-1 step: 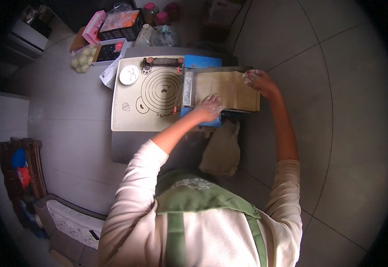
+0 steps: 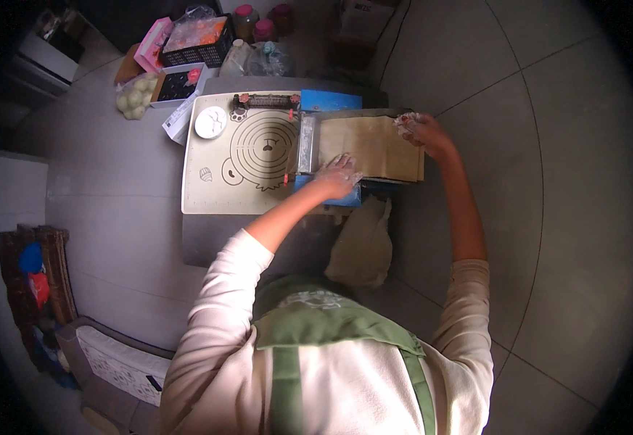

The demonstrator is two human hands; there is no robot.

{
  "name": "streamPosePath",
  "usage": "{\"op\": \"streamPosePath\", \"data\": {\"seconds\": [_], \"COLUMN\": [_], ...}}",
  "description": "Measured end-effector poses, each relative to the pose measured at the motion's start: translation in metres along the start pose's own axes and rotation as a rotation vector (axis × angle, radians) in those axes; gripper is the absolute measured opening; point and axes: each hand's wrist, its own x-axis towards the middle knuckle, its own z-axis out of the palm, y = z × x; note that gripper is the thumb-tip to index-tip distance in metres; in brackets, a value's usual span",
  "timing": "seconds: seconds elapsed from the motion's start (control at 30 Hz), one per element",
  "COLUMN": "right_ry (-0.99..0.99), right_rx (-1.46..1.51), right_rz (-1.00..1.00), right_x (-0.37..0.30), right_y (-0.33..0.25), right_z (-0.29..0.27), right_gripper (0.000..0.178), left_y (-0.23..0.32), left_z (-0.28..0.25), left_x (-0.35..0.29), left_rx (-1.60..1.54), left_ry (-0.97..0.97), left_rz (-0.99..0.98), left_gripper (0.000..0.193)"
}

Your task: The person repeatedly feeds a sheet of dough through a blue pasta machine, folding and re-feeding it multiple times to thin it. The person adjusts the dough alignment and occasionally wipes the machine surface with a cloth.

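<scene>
Container (image 2: 210,122) on mat (image 2: 215,194), left of the machine (image 2: 331,100)

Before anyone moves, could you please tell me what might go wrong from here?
The right hand is at the far right corner of the tan panel, which seems to overhang the table; pressing there might tip it. The left hand is close to the metal strip and could get nipped if something shifts. The pale sheet appears to hang past the near edge, so it might slide off.

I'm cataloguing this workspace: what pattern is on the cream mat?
The mat has dark concentric circles and small line drawings; head view shows it.
</scene>
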Motion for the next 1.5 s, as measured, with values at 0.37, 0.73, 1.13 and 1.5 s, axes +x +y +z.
{"op": "streamPosePath", "data": {"seconds": [0.37, 0.73, 1.13, 1.5], "right_ry": [0.103, 0.103, 0.12, 0.094], "right_rx": [-0.092, -0.051, 0.002, 0.059], "right_rz": [0.023, 0.088, 0.103, 0.08], "right_x": [0.009, -0.006, -0.007, 0.003], "right_y": [0.017, 0.013, 0.018, 0.03], "right_z": [-0.013, -0.019, -0.018, -0.014], "right_gripper": [0.021, 0.02, 0.016, 0.018], "left_y": [0.036, 0.098, 0.113, 0.069], "left_z": [-0.007, 0.05, 0.022, -0.011], "left_x": [0.02, 0.094, 0.09, 0.06], "left_rx": [-0.201, -0.005, -0.095, -0.671], "left_ry": [0.156, 0.345, 0.335, 0.522], "left_rz": [-0.114, -0.115, -0.174, -0.438], "left_gripper": [0.069, 0.083, 0.064, 0.024]}}
